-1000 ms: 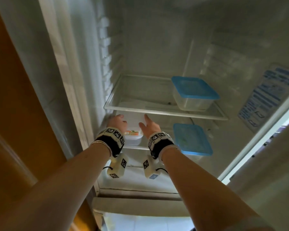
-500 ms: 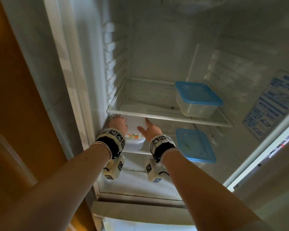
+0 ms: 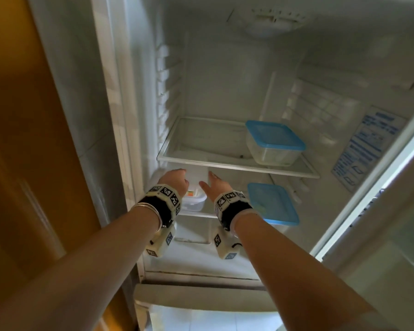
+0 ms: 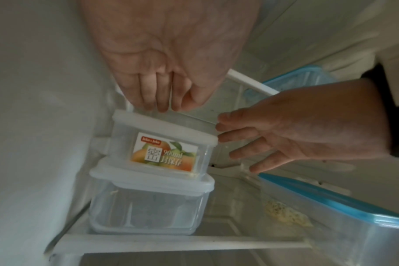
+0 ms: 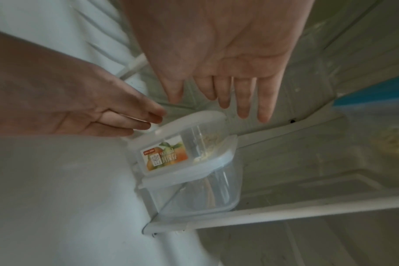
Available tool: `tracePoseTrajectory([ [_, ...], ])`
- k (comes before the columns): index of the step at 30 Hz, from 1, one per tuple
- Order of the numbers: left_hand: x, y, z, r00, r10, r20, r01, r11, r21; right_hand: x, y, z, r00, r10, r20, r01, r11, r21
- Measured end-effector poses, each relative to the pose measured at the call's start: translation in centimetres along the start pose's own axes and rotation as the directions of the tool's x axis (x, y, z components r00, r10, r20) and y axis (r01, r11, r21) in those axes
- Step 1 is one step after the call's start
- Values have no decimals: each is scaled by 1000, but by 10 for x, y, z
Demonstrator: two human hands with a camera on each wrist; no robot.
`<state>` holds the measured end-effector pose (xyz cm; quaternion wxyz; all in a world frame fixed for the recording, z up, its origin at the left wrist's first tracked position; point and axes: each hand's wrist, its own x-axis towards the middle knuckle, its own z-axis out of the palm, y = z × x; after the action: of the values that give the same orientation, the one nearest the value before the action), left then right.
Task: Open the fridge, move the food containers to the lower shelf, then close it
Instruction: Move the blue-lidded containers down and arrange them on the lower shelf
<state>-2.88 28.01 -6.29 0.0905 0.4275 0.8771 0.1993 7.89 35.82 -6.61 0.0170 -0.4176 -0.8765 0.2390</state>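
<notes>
An open fridge [image 3: 225, 80] fills the view, its white interior seen from below. An upper glass shelf [image 3: 201, 161] carries one clear food container with a blue lid [image 3: 274, 143] on its right side. On the lower shelf [image 4: 171, 243], a second blue-lidded container [image 3: 271, 204] sits at the right. At the left of that lower shelf, against the fridge wall, two clear white-lidded containers are stacked: a larger plain one [image 4: 148, 210] below, and a smaller one with an orange fruit label [image 4: 165, 151] on top. The left hand [image 4: 162, 72] reaches over the labelled container, its fingers straight, fingertips at the lid's far edge. The right hand [image 4: 296, 131] is spread and relaxed just beside the lid's right corner, gripping nothing.
</notes>
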Motion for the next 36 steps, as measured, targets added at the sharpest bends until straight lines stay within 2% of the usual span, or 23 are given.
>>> tracePoseTrajectory([
  [5, -24, 13, -14, 996, 53, 67, -55, 998, 22, -37, 12, -16, 999, 27, -41, -30, 997, -76],
  [8, -43, 27, -22, 993, 114, 19, -115, 991, 74, -61, 16, -25, 998, 25, -65, -35, 987, -154],
  [12, -58, 59, -35, 965, 260, -33, -254, 959, 122, -96, 19, -51, 978, -12, -211, -38, 972, -233],
  [16, -59, 97, -47, 951, 303, -64, -297, 950, 91, -117, 28, -87, 922, -8, -388, -86, 971, -224],
  [20, -48, 123, -55, 950, 309, -51, -307, 951, 50, -117, 42, -120, 881, 59, -470, -150, 976, -158],
  [25, -28, 145, -58, 958, 287, -29, -286, 958, 38, -92, 57, -146, 819, 143, -556, -180, 984, -12],
  [28, -12, 156, -57, 964, 265, -37, -266, 963, -35, -78, 65, -160, 807, 203, -555, -203, 977, 63],
  [36, 27, 186, -48, 989, 145, 39, -138, 982, -132, -38, 90, -182, 855, 347, -386, -292, 936, 195],
])
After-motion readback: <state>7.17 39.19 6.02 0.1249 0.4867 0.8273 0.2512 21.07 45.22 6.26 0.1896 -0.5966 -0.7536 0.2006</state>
